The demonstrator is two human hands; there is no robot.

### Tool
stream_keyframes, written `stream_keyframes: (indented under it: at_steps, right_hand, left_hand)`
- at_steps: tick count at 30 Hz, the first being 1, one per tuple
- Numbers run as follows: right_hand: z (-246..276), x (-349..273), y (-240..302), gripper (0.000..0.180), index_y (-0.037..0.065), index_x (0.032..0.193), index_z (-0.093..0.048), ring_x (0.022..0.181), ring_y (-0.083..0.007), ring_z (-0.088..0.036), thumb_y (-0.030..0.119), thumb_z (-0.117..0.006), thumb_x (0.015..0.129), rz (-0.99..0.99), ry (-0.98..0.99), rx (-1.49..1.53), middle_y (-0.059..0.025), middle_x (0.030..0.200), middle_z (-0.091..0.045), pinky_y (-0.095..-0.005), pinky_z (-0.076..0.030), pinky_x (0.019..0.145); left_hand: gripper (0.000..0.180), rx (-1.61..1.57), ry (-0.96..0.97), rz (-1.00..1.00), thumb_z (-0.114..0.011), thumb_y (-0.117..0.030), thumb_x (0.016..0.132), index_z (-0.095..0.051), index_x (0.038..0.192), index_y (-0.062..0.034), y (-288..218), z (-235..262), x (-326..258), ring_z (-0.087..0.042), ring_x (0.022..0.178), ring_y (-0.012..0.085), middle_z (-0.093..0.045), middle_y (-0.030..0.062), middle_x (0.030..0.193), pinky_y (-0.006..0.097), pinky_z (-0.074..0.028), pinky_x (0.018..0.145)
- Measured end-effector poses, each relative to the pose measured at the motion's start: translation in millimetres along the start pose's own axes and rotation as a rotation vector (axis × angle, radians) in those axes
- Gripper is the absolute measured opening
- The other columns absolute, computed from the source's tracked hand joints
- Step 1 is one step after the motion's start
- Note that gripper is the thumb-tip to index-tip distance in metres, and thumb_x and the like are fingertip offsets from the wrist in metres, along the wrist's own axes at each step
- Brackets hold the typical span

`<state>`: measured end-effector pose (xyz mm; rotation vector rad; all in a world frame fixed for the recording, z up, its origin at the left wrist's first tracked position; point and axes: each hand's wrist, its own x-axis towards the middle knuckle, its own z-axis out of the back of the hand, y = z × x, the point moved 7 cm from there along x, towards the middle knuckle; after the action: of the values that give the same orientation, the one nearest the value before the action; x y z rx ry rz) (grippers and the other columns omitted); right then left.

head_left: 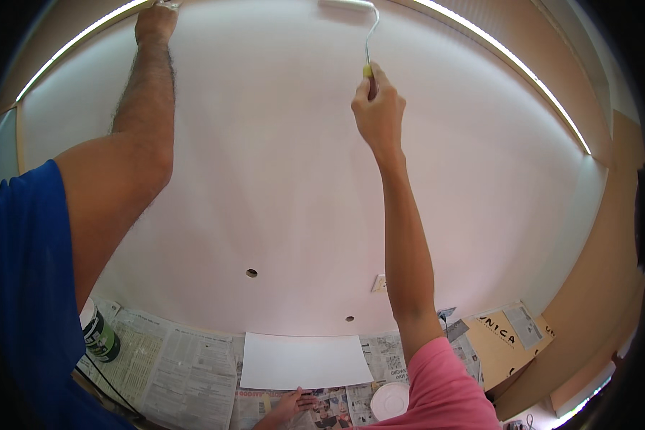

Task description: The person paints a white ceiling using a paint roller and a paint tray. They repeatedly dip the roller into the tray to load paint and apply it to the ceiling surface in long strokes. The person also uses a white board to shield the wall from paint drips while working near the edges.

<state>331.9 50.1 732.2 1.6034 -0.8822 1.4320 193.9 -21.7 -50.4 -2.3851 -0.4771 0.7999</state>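
My right hand (381, 107) is raised high against the pale wall (279, 179), its fingers wrapped around the yellow handle of a paint roller (373, 29). The roller's white sleeve lies at the top edge of the view, near the top of the wall. Low down, my left hand (294, 407) has its fingers spread over the newspaper (183, 365), just below a blank white sheet (304, 360). A white round lid or tub top (390, 401) sits beside my pink right sleeve.
At left, a co-worker in a blue shirt (21, 287) raises an arm (147, 107) to the wall's top; what that hand holds is unclear. A paint can (102, 335), wall holes (251, 273), a socket (380, 283) and cardboard (505, 344) stand around. Light strips edge the wall.
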Motion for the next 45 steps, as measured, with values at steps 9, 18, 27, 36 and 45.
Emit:
stream_keyframes:
  at_steps: [9,18,27,36,45]
  right_hand:
    - [3,15,6,0.032,-0.009,0.119,-0.061,0.055,-0.0275,-0.061,0.004,-0.051,0.092,0.026,-0.014,0.031,-0.0184,0.064,-0.059,-0.0385,-0.047,0.058]
    - [13,-61,2,0.037,-0.008,0.128,-0.058,0.054,-0.0204,-0.057,0.002,-0.052,0.093,-0.135,0.091,0.000,-0.0153,0.065,-0.060,-0.0364,-0.044,0.055]
    - [46,-66,-10,0.037,-0.006,0.129,-0.059,0.061,-0.0140,-0.056,0.006,-0.055,0.094,-0.153,0.022,0.055,-0.0111,0.074,-0.063,-0.0297,-0.047,0.062]
    - [50,-27,-43,0.037,-0.004,0.126,-0.062,0.065,-0.0159,-0.059,0.010,-0.054,0.093,-0.129,-0.010,0.005,-0.0121,0.074,-0.063,-0.0308,-0.048,0.065]
    - [40,7,-32,0.037,-0.007,0.125,-0.060,0.069,-0.0209,-0.065,0.008,-0.052,0.093,-0.165,0.060,-0.033,-0.0182,0.079,-0.067,-0.0337,-0.051,0.070]
  left_hand:
    - [0.056,-0.058,0.098,-0.039,-0.030,-0.037,0.108,-0.037,0.135,0.0116,23,25,28,-0.059,0.120,0.0370,-0.058,0.0284,0.124,0.046,-0.050,0.104]
    - [0.056,-0.076,0.108,-0.024,-0.030,-0.037,0.108,-0.037,0.135,0.0117,19,19,25,-0.059,0.120,0.0370,-0.058,0.0285,0.124,0.047,-0.050,0.103]
    - [0.058,0.013,0.061,-0.063,-0.041,-0.049,0.104,-0.050,0.131,0.0020,21,17,23,-0.065,0.108,0.0351,-0.065,0.0210,0.119,0.044,-0.052,0.094]
    - [0.057,-0.019,0.093,-0.120,-0.039,-0.045,0.105,-0.051,0.128,0.0053,27,22,25,-0.064,0.109,0.0356,-0.065,0.0224,0.115,0.046,-0.053,0.094]
    - [0.054,-0.071,0.089,-0.101,-0.041,-0.042,0.106,-0.048,0.129,0.0066,29,24,26,-0.064,0.108,0.0368,-0.063,0.0240,0.114,0.050,-0.054,0.096]
